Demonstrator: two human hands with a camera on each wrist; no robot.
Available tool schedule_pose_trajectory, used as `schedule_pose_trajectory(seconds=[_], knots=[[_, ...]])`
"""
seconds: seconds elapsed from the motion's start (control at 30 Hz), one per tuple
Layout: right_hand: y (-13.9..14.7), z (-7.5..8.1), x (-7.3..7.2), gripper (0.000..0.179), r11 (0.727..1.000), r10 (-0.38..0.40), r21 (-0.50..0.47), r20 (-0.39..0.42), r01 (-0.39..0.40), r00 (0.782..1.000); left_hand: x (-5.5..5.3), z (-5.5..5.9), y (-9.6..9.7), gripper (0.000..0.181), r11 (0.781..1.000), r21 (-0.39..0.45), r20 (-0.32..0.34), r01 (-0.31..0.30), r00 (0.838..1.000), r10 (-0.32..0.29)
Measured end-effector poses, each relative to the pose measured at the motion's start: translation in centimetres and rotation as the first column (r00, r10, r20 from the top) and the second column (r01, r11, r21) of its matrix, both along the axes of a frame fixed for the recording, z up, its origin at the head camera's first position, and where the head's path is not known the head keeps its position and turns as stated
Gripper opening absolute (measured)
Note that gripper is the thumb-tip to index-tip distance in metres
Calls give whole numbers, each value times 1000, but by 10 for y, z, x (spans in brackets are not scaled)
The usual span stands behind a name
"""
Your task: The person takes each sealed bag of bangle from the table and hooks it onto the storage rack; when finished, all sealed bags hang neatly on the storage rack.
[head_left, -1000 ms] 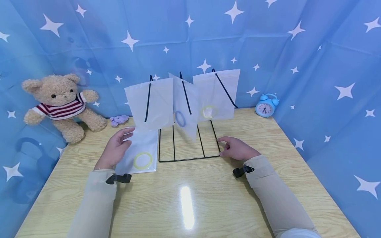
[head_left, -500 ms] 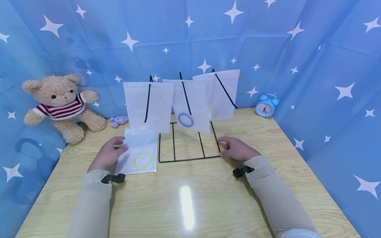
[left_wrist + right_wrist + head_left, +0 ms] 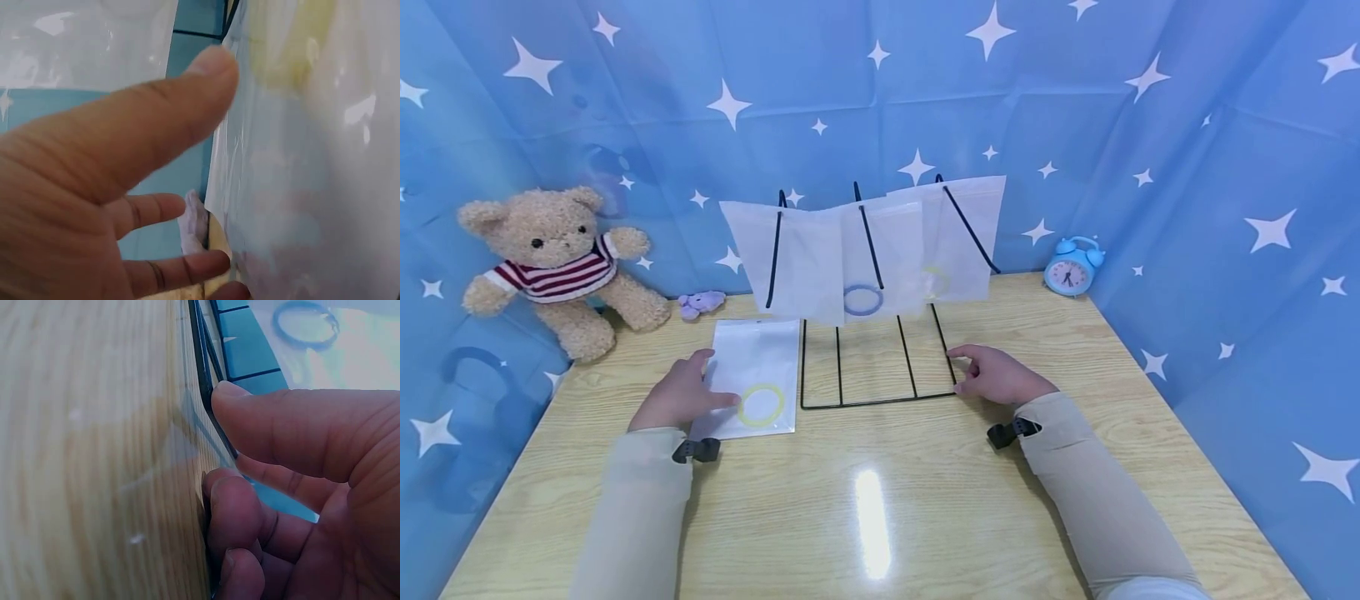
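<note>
My left hand (image 3: 681,390) is spread above the left side of a clear-and-white zip bag (image 3: 718,421) that lies flat on the table and shows a yellow ring (image 3: 762,405). In the left wrist view, the thumb and fingers (image 3: 156,119) are apart with nothing between them, beside the bag (image 3: 287,156). My right hand (image 3: 1000,375) holds the front right corner of a black wire rack (image 3: 880,402), thumb on the rod in the right wrist view. From the rack's hooks hang three white bags: left (image 3: 793,258), middle (image 3: 895,242) with a blue ring, and right (image 3: 973,225).
A teddy bear (image 3: 561,258) in a striped sweater sits at the back left of the wooden table (image 3: 940,500). Near it lies a small purple toy (image 3: 702,303). A blue alarm clock (image 3: 1072,267) stands at the back right, before a starry blue curtain (image 3: 1225,167).
The hanging left and middle bags have swung on their hooks. My left hand has drawn back from near the left bag, lowered and spread over the flat bag. The right hand stays put.
</note>
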State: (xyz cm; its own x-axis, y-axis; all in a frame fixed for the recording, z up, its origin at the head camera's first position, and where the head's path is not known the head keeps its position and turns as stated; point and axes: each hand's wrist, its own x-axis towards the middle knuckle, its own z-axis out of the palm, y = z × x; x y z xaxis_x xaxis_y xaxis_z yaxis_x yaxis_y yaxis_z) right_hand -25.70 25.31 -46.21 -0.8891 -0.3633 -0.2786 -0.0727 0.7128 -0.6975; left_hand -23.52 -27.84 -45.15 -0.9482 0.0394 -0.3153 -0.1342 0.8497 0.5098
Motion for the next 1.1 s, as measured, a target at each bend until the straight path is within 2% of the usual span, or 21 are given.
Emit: schedule_pose_trajectory(seconds=[0.2,0.5,0.7,0.93,1.1], knots=[[0,2,0,65,1000,-1,2,-2,1,1000,5,5,10,120,997,-73,7,8,1000,-7],[-1,3,1,65,1000,1,11,-12,-1,1000,8,6,15,119,998,-54,37,-25,999,27],[0,2,0,65,1000,1,6,-7,-1,1000,6,5,13,118,999,-42,43,-10,999,12],[-1,1,1,65,1000,-4,1,-1,4,1000,10,8,16,118,996,-93,7,-4,1000,5],[-1,1,1,64,1000,-11,7,-7,11,1000,9,9,18,118,994,-106,6,-2,1000,3]])
